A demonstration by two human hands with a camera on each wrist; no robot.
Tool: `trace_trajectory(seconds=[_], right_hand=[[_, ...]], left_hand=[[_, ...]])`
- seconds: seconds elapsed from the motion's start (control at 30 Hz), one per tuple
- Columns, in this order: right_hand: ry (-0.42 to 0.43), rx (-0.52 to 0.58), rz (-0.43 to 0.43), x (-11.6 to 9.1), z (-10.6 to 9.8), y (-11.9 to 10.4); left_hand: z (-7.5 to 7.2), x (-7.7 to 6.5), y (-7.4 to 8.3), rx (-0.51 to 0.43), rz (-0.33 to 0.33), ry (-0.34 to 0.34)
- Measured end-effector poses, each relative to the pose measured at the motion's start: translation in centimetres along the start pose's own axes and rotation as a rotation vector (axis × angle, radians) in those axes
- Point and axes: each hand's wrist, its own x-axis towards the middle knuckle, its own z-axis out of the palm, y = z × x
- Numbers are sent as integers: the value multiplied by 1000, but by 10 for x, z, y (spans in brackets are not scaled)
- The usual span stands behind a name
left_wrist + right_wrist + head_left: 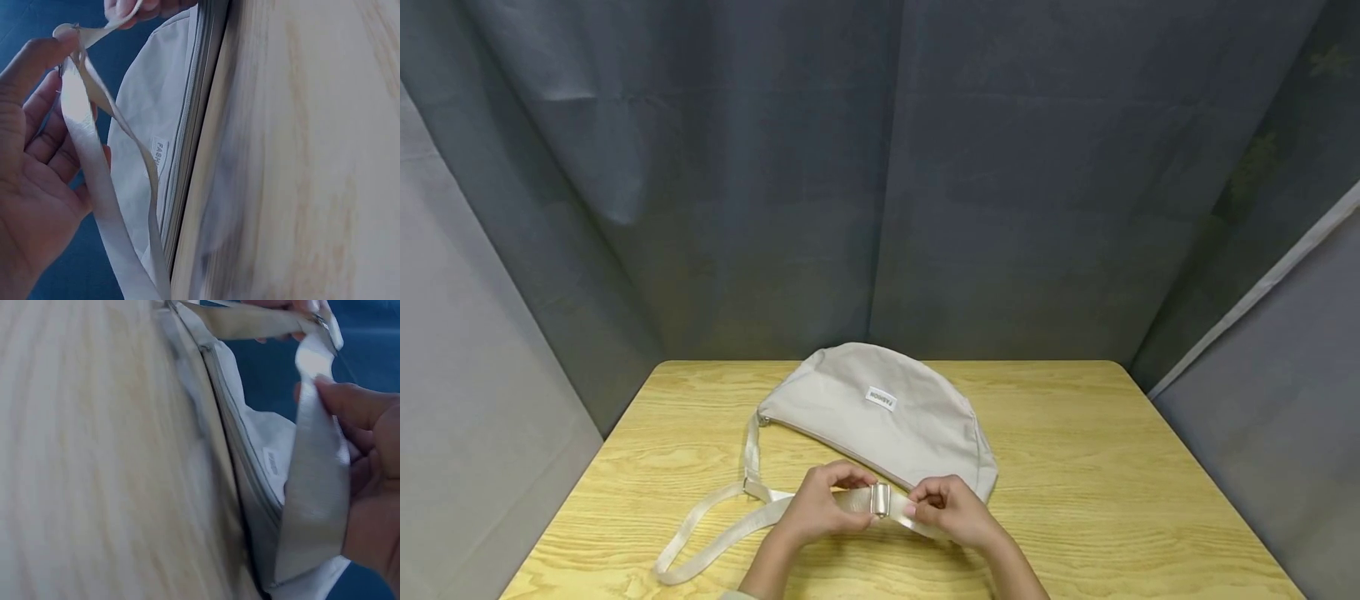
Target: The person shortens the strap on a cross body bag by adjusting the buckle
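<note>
A pale beige half-moon shoulder bag (842, 383) lies on the table, its straight zipped side toward me and its small white label (881, 398) upside down. In front of it, my left hand (823, 504) grips the metal slider buckle (880, 500) of the strap, fingers at its upper edge and thumb at its lower edge. My right hand (953, 510) pinches the strap (315, 481) just right of the buckle, between thumb and fingers. Both hands hold this stretch of strap raised above the tabletop, as the wrist views show.
To the left, the rest of the strap forms a long loop (700, 562) on the wooden table (1112, 483). A small ring (765, 420) joins the strap to the bag's left corner. Dark curtains (1000, 183) hang behind the table, with grey panels at both sides.
</note>
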Motion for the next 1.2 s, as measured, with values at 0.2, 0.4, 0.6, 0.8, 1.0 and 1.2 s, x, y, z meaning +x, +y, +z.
trace_trajectory(seconds=[0.2,0.4,0.6,0.8,1.0,1.2], right_hand=[[28,79,-16,11,10,12],[37,84,4,14,15,11],[21,50,41,8,10,-11],[22,23,28,4,3,-14],[45,16,-9,7,4,-14],[45,78,4,9,8,-17]], left_hand=[[0,0,0,1,-11,-9],[1,-2,-2,-2,-49,-17],[0,-3,-1,17,-41,-13],[-1,-2,-1,38,-36,-3],[5,0,0,-1,-38,-13],[4,-1,23,-35,-74,-31]])
